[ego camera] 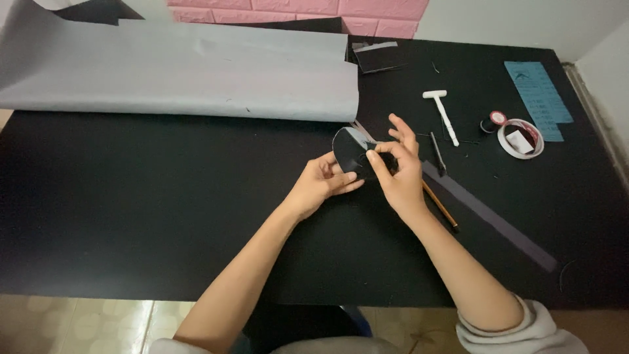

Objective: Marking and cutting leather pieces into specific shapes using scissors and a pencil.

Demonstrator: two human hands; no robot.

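Head view: a black card piece [350,149] is pinched by left hand [320,183] and right hand [398,172] beside the pencil [440,205]; creasing is risked if squeezed harder.

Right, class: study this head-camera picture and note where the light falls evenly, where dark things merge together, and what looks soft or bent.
Head view: light is soft and even, with no hard shadows; the grey sheet shows a mild sheen; the black piece held by the left hand and right hand merges with the black table; edges look slightly soft, and the table's edges bow toward the corners.
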